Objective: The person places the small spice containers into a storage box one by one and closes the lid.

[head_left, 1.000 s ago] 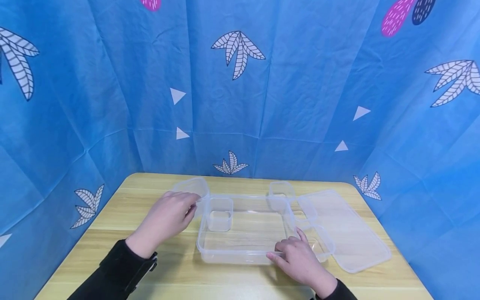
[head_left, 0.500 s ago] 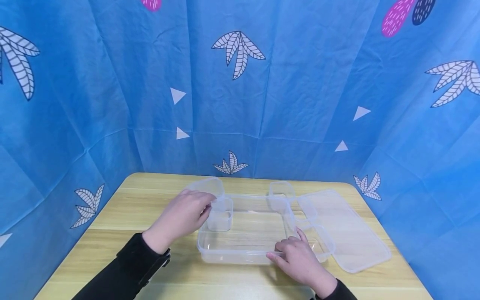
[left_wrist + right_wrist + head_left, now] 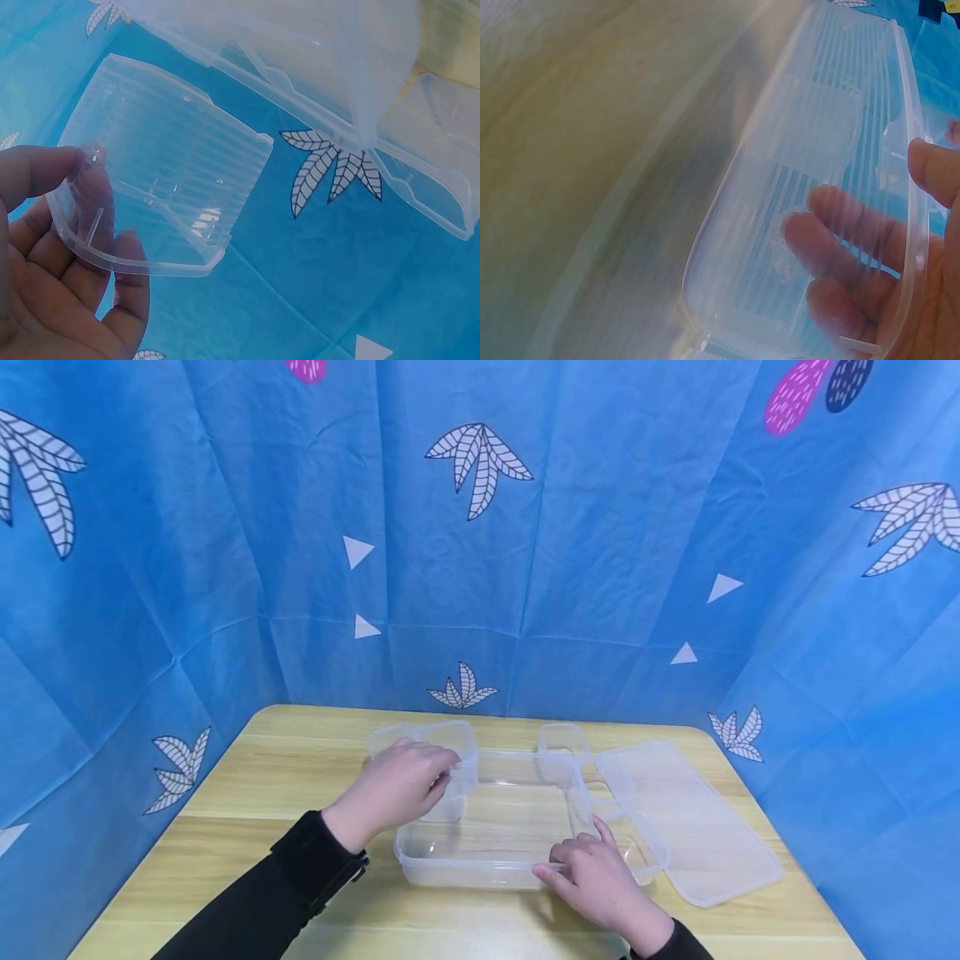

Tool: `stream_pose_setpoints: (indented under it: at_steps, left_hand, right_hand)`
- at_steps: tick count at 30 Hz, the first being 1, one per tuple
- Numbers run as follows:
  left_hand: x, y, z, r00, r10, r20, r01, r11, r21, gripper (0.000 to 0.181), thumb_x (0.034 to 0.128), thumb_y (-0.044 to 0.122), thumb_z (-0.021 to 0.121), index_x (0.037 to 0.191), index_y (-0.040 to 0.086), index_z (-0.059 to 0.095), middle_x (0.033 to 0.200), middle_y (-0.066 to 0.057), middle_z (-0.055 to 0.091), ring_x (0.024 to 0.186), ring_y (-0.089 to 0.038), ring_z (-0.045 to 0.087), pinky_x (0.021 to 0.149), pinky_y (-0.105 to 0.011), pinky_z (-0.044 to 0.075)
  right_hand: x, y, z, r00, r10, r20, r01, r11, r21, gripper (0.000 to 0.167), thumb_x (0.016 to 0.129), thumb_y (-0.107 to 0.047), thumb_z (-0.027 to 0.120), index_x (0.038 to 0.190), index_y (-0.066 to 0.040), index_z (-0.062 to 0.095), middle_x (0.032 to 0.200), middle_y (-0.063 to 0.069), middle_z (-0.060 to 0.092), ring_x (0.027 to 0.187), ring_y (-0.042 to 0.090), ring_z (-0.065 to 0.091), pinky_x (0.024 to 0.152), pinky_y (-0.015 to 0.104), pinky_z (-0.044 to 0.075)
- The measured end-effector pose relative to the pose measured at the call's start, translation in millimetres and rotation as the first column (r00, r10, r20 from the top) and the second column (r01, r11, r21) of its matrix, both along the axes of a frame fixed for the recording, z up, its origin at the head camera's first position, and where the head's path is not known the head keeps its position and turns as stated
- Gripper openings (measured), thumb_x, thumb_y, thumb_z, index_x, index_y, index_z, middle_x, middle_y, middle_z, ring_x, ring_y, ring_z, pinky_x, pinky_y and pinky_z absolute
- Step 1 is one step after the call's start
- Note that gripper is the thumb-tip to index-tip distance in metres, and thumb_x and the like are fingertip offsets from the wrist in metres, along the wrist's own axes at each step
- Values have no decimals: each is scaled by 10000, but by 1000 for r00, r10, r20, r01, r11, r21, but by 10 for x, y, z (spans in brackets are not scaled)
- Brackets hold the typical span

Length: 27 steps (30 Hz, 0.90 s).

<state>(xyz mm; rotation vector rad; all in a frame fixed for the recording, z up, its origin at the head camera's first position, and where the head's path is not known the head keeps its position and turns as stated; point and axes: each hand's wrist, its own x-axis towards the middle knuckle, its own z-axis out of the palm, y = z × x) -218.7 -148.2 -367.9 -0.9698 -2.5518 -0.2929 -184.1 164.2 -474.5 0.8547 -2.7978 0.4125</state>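
My left hand pinches the rim of a small clear plastic container, which hangs over the back left of a large clear plastic box. In the left wrist view, thumb and fingers lie on either side of its wall. Another small container sits inside the large box at the left, partly hidden by my left hand and the held container. At the box's front right corner, my right hand grips the front wall. Its fingers show through the plastic in the right wrist view, with the thumb by the rim.
Right of the box lies a large flat translucent lid. Small clear containers stand at the back right and along the box's right side. One more container is behind my left hand. A blue patterned cloth surrounds the wooden table.
My left hand has moved to the right with the small container, from left of the large box to over its back left. The container behind it has come into view. My right hand stays put.
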Motion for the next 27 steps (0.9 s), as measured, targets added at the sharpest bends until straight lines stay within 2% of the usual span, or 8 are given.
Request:
stream_pose_setpoints:
  at_steps: [7, 16, 27]
  left_hand:
    - [-82, 154, -9, 1000, -26, 17, 26, 1000, -5, 100, 910, 84, 679, 990, 132, 717, 843, 56, 696, 700, -71, 568, 806, -355, 524]
    - [-151, 339, 6, 998, -45, 47, 46, 999, -20, 120, 938, 114, 665, 1040, 129, 725, 935, 29, 735, 810, -97, 662, 890, -384, 526]
    - [-232, 472, -49, 995, -67, 79, 70, 997, -28, 93, 933, 75, 640, 964, 132, 706, 845, 44, 700, 744, -100, 631, 852, -393, 535]
  right_hand:
    - [5, -2, 12, 1000, -3, 2, 3, 1000, -1, 386, 972, -558, 562, 689, -297, 540, 645, -234, 434, 705, 58, 529, 1098, 647, 240]
    - [-1, -10, 9, 1000, 7, -30, -7, 1000, 2, 389, 966, -534, 589, 666, -301, 505, 629, -234, 412, 680, 43, 504, 1091, 645, 258]
    - [17, -23, 39, 999, 23, -34, -24, 1000, -12, 381, 964, -505, 609, 665, -299, 494, 630, -235, 408, 674, 39, 505, 1077, 661, 265]
